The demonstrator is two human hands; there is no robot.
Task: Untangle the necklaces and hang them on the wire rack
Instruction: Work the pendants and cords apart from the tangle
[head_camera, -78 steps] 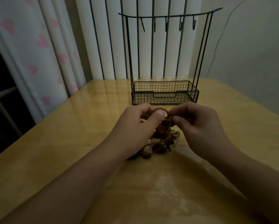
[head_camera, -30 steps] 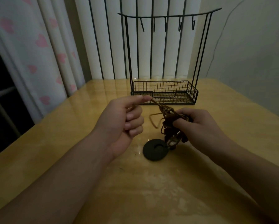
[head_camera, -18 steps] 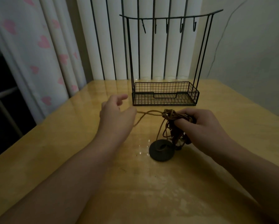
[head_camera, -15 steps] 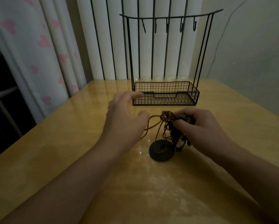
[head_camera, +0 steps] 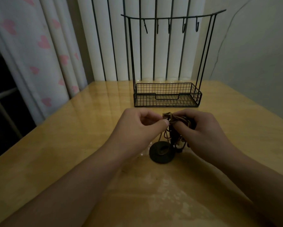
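1. The left hand (head_camera: pixel 137 126) pinches a strand at the top of the tangled necklaces (head_camera: pixel 173 128) between thumb and forefinger; its other fingers are curled in behind.
2. The right hand (head_camera: pixel 201 131) grips the bulk of the bundle, fingers curled round the brown cords. Both hands hold the knot just above the table (head_camera: pixel 72 145), in front of the wire rack (head_camera: pixel 167 95).
3. The cords are bunched into one clump between the two thumbs. How many necklaces are in it cannot be told; the light is dim and the strands overlap.
4. A dark round pendant (head_camera: pixel 162 152) hangs down from the clump on a cord and rests flat on the table, just below the hands. Smaller beads dangle beside it, too small to make out.
5. On the rack, the hooks (head_camera: pixel 183 28) along the top bar are all bare, and nothing shows in the mesh basket at its foot.
6. Judgement: the task is at an early stage. The untangling is in hand, with one pendant seemingly worked loose of the clump, but no necklace looks fully separated yet.
7. What is left, by this reading: free each cord from the knot, then lift each one up to a hook on the top bar.
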